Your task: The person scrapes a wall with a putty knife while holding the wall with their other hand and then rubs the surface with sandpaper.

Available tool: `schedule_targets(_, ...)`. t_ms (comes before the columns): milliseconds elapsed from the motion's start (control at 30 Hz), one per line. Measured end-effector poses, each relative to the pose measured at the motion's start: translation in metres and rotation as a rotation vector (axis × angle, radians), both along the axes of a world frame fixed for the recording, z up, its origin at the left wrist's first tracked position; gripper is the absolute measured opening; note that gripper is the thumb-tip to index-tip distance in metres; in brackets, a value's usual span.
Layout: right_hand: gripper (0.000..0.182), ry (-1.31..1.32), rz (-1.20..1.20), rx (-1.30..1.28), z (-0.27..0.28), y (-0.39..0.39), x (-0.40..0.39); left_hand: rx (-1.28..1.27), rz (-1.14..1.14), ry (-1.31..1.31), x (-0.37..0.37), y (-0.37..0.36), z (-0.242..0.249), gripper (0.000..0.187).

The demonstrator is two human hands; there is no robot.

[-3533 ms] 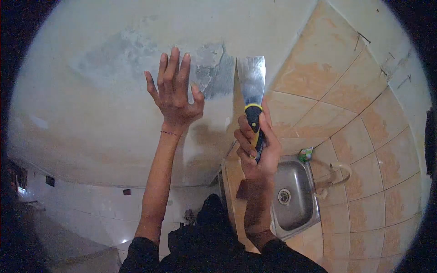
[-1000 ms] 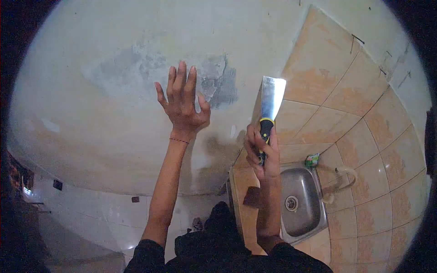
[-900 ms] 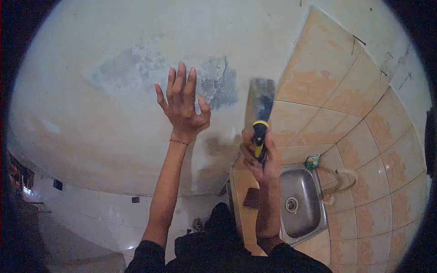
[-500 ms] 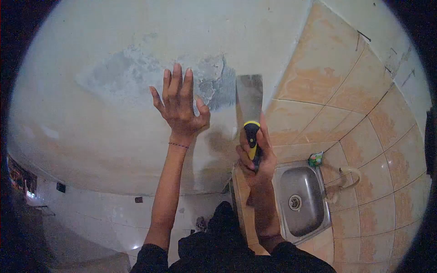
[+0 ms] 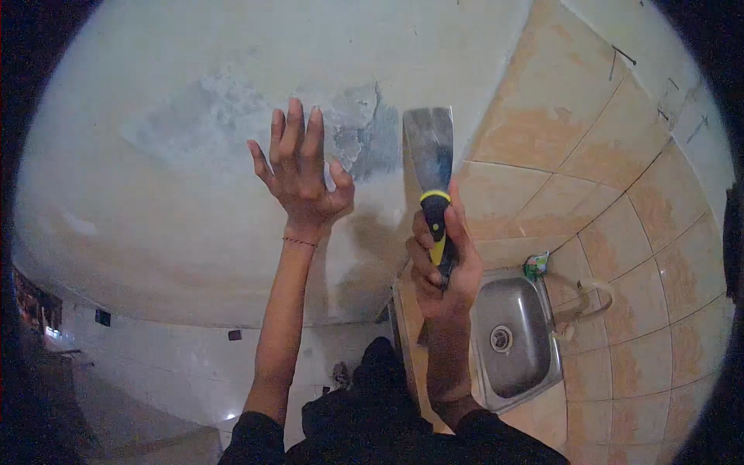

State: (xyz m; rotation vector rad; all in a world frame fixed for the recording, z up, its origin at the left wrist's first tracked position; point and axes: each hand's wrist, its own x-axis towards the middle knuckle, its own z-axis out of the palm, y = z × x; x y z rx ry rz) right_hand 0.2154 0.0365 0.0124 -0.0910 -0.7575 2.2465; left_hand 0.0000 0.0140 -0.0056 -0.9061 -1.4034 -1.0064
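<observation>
Against the wall (image 5: pixel 194 217), left hand (image 5: pixel 298 174): fingers spread, holding nothing.
Right hand (image 5: pixel 442 260): grip closed round the scraper (image 5: pixel 431 167), blade up.

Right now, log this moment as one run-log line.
left hand: open, flat on wall | right hand: gripping putty knife, blade up beside grey patch | sink: below

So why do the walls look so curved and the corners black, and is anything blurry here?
In the head view, a wide fisheye lens bends the wall and tiles and leaves black corners. The light is dim and warm. The left hand casts a soft shadow on the wall beside the wrist. The scraper in the right hand looks fairly sharp, its blade dull grey with no strong glare.
</observation>
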Motion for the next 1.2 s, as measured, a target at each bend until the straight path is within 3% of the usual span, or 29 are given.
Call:
schedule_targets(433, 0.053, 0.014, -0.009, -0.049, -0.012, -0.001, 0.004, -0.013, -0.015, 0.004, 0.001, -0.001, 0.002, 0.061)
schedule_targets(533, 0.062, 0.013, -0.011, 0.057, -0.007, 0.003, -0.001, -0.011, -0.001, 0.005, -0.002, -0.001, 0.001, 0.062)
schedule_targets(1033, 0.053, -0.043, -0.018, 0.009, -0.002, -0.003, 0.008, -0.027, -0.027, -0.008, 0.0, -0.005, 0.001, 0.062)
schedule_targets(1200, 0.061, 0.012, -0.011, 0.058, 0.003, 0.001, -0.001, -0.025, -0.025, -0.008, 0.001, -0.004, 0.002, 0.06)
